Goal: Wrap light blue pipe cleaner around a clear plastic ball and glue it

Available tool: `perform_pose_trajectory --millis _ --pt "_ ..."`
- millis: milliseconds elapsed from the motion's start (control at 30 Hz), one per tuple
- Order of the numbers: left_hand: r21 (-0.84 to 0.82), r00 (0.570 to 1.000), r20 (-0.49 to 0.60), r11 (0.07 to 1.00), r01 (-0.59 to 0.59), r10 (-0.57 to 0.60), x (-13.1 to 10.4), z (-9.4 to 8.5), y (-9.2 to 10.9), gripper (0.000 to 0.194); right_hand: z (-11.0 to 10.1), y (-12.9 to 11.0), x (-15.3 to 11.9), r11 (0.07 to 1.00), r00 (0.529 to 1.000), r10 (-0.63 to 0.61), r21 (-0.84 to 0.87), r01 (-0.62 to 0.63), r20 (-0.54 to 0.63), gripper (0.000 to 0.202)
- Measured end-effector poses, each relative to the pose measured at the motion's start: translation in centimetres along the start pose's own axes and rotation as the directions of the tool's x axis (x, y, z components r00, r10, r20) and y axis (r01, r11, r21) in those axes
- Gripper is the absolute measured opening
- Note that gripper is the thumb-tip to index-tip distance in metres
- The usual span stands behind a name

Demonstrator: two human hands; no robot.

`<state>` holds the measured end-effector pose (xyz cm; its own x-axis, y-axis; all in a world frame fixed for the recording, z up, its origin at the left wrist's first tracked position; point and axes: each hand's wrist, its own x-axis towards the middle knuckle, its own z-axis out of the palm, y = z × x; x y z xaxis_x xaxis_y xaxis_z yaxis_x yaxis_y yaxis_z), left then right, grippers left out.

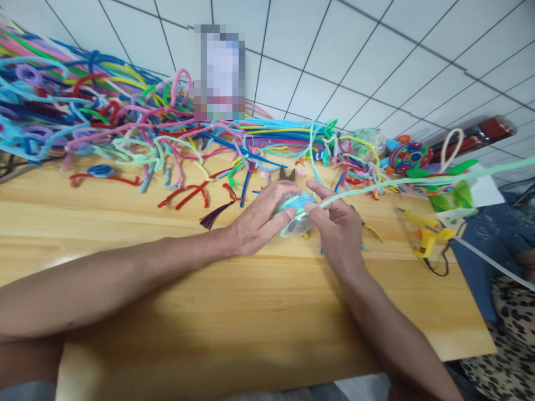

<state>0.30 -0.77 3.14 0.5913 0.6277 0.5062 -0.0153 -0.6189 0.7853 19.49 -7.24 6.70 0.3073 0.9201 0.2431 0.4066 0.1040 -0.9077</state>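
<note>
Your 2 bare forearms reach in from the lower corners over a pale wooden tabletop (200, 323), its grain running crosswise and its near part shaded. Leopard-print cloth (497, 359) shows past its right edge. Ahead, your left hand (261, 217) grips a clear rounded piece (298, 224) wrapped in blue and green, held over the middle of the wood. Your right hand (343, 223) is closed at its other side, thumb and fingers pinching a pale green fuzzy stem (388, 184) that trails off to the right. Over on your right lies a yellow glue gun (430, 234); to your left, beyond the forearm, are a dark purple tassel (217, 216) and crossed red stems (188, 195). Farther back, a heap of coloured stems (83, 94) crowds the far left, and a dotted red ball (412, 157) sits far right. Behind everything, white tiles (376, 55) with dark joints span your view
</note>
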Motion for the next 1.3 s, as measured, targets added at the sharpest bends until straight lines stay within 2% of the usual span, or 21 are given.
perform_pose_trajectory --millis 400,600,767,900,1133,1300 --pt "-0.006 0.999 0.014 0.999 -0.04 0.04 -0.1 -0.1 -0.5 0.042 0.6 0.2 -0.3 0.993 0.992 -0.116 -0.038 0.114 -0.051 0.021" --pt "-0.016 1.0 0.018 1.0 -0.014 0.014 0.1 -0.2 -0.2 0.04 0.7 0.3 -0.4 0.988 0.986 -0.148 -0.058 0.145 -0.07 0.022" --pt "-0.049 0.999 0.03 0.998 0.037 -0.036 0.8 -0.8 0.8 0.03 0.5 0.1 -0.4 0.982 0.984 -0.168 -0.093 0.163 -0.051 0.024" --pt "-0.008 0.995 0.06 0.997 0.075 -0.074 1.3 -1.3 1.3 0.025 0.5 -0.2 -0.4 0.982 0.985 -0.167 -0.095 0.164 -0.033 0.024" --pt "0.045 0.993 0.09 0.996 0.071 -0.075 1.7 -1.9 1.6 0.022 0.4 -0.3 -0.3 0.981 0.985 -0.17 -0.101 0.165 -0.037 0.022" --pt "0.054 0.993 0.089 0.996 0.067 -0.072 1.8 -2.0 1.5 0.021 0.0 -0.1 -0.1 0.98 0.987 -0.159 -0.122 0.16 0.018 0.023"
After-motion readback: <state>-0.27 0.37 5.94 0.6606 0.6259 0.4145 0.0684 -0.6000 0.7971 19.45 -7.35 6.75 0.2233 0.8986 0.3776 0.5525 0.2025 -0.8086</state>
